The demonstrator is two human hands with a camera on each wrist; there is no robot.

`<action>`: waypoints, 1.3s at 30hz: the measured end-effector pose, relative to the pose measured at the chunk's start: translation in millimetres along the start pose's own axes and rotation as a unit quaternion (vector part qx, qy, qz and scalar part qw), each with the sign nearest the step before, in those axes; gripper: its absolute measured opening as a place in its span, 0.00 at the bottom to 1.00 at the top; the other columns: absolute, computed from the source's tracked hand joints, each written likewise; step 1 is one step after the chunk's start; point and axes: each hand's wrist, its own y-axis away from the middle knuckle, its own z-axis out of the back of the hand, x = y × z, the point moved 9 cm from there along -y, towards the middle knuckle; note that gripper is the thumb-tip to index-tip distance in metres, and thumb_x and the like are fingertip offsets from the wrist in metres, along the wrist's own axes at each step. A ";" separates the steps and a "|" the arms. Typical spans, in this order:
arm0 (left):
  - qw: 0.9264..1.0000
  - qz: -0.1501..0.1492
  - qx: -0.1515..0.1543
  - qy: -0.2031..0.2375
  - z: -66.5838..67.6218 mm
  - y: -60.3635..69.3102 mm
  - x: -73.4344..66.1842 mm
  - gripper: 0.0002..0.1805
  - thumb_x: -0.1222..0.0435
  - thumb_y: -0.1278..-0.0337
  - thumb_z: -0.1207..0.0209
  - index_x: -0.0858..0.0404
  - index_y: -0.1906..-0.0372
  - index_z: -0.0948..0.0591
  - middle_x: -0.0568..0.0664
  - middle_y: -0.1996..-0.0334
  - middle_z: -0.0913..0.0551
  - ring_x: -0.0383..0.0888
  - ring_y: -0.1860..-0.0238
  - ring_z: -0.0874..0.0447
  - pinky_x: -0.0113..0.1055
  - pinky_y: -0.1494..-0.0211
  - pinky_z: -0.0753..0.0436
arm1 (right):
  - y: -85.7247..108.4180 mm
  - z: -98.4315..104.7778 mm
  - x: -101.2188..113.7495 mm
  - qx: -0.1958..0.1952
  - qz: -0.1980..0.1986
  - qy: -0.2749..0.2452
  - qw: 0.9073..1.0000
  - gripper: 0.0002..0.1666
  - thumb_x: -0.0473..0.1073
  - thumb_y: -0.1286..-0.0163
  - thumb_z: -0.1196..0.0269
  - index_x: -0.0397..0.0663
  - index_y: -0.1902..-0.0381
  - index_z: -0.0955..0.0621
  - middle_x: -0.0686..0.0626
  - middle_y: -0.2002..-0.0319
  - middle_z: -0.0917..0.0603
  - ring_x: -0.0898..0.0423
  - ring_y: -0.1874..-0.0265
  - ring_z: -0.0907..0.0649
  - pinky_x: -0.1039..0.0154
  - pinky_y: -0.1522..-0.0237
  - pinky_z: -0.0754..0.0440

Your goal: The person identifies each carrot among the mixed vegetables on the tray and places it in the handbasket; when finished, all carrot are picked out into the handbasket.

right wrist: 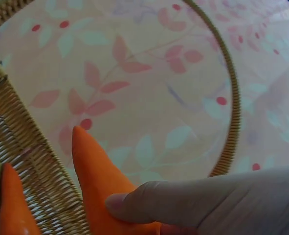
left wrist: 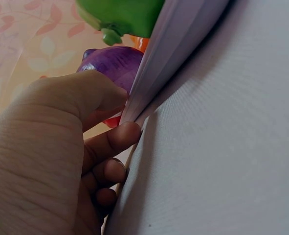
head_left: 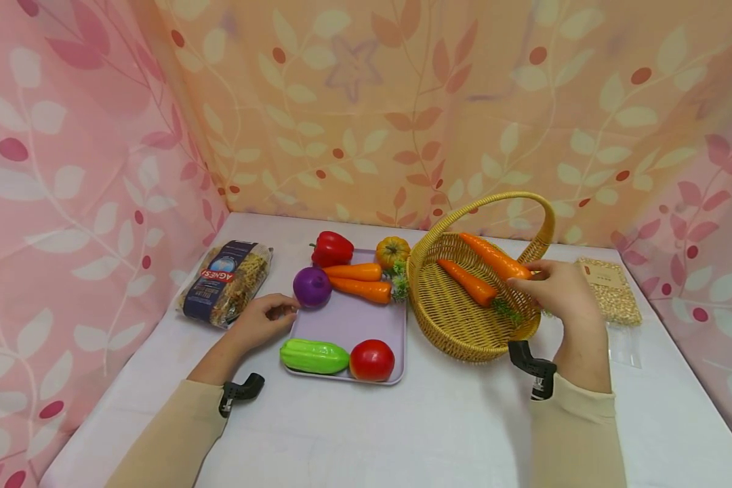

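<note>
My right hand pinches an orange carrot by its thick end, over the right side of a wicker basket. The right wrist view shows the thumb pressed along this carrot, tip pointing away. A second carrot lies inside the basket. My left hand is at the left edge of a lilac tray. In the left wrist view, thumb and index finger pinch the tray's rim, beside a purple onion-like vegetable.
On the tray are two carrots, a red pepper, a small pumpkin, a light green gourd-like vegetable and a tomato. A pasta bag lies left; a grain bag lies right. The basket's handle arches upright.
</note>
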 end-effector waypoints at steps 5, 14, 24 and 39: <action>1.000 0.002 0.002 0.002 -0.5 -0.6 -1.4 0.11 0.68 0.37 0.32 0.56 0.51 0.11 0.44 0.64 0.17 0.46 0.66 0.25 0.34 0.63 0.26 | -8.1 -16.7 1.1 0.024 -0.013 0.019 0.999 0.41 0.57 0.30 0.33 0.27 0.35 0.26 0.34 0.57 0.16 0.48 0.67 0.16 0.60 0.68 0.19; 1.000 -0.002 0.000 0.001 -0.4 -1.5 -6.2 0.10 0.68 0.37 0.32 0.58 0.51 0.11 0.44 0.64 0.17 0.45 0.66 0.26 0.34 0.63 0.26 | -13.8 -33.0 1.5 0.015 -0.033 0.049 0.998 0.33 0.52 0.28 0.34 0.24 0.42 0.22 0.44 0.75 0.16 0.51 0.76 0.16 0.60 0.72 0.22; 1.000 0.001 -0.001 0.001 0.1 -0.3 -4.8 0.10 0.68 0.37 0.32 0.58 0.51 0.11 0.44 0.63 0.17 0.45 0.65 0.26 0.34 0.62 0.26 | -19.1 -39.7 -5.5 -0.022 -0.068 0.047 0.996 0.25 0.50 0.29 0.33 0.28 0.57 0.18 0.45 0.79 0.18 0.51 0.80 0.15 0.60 0.74 0.23; 1.000 0.008 -0.009 0.001 1.4 0.9 -3.5 0.10 0.68 0.37 0.33 0.57 0.52 0.11 0.44 0.64 0.17 0.45 0.67 0.26 0.34 0.64 0.26 | -16.9 -49.1 6.5 0.047 -0.063 -0.003 0.997 0.36 0.49 0.27 0.34 0.23 0.36 0.28 0.40 0.68 0.15 0.51 0.72 0.14 0.61 0.67 0.17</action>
